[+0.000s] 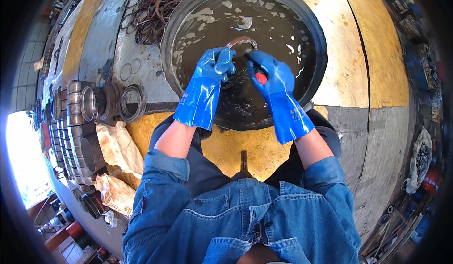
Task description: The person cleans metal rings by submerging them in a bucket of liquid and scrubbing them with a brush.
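My left hand [214,66], in a wet blue rubber glove, is closed on a thin brown metal ring [243,40]. The ring's upper arc shows above the gloves; its lower part is hidden. My right hand [272,73], gloved alike, is wrapped round a red-handled tool [260,78] whose working end I cannot make out. Its fingertips are close to the ring's right side, slightly blurred. Both hands are over a wide round black tub [317,52] of murky brown water [278,33] with patches of foam.
A heap of rusty rings [158,12] lies left of the tub, with thin loose rings [130,70] nearer me. Metal cylinders [87,103], stacked rings [133,102] and brown paper [120,148] stand at left. A plastic bag [419,160] lies far right.
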Available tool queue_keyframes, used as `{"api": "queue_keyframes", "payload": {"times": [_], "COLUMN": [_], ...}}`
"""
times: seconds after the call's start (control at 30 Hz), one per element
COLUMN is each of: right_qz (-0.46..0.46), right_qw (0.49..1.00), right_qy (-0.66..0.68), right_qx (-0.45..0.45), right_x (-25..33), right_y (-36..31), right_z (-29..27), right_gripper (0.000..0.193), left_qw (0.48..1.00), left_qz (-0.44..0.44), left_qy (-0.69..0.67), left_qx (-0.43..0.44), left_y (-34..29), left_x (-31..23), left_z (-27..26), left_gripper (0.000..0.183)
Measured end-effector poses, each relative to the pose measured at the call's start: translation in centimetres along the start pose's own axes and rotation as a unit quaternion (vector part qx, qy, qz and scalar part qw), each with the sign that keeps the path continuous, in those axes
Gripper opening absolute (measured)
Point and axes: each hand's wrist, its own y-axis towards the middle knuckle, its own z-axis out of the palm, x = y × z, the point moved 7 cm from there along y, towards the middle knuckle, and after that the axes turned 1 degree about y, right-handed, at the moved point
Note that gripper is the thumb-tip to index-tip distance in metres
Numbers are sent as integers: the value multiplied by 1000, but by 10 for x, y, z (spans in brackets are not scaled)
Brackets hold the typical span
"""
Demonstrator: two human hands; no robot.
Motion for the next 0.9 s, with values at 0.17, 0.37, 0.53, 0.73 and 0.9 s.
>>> {"api": "queue_keyframes", "payload": {"times": [0.17, 0.37, 0.53, 0.73, 0.9], "right_qz": [70, 363, 418, 402, 376], "right_qw": [993, 894, 818, 737, 866], "right_qy": [-72, 137, 280, 510, 270], "right_qx": [53, 222, 278, 188, 188], "right_x": [-36, -96, -61, -41, -73], "right_y": [3, -20, -44, -36, -21], "right_z": [9, 57, 77, 54, 22], "right_gripper": [24, 23, 32, 21, 34], "left_qw": [1000, 999, 999, 995, 977], "left_qz": [-5, -5, -21, 39, 53], "left_qy": [3, -27, -32, -90, -203], "left_qx": [26, 32, 37, -12, -35], "left_y": [-1, 6, 6, 11, 30], "left_x": [-8, -10, -4, -3, -6], "left_z": [5, -4, -4, -21, -43], "left_gripper": [39, 35, 37, 33, 34]}}
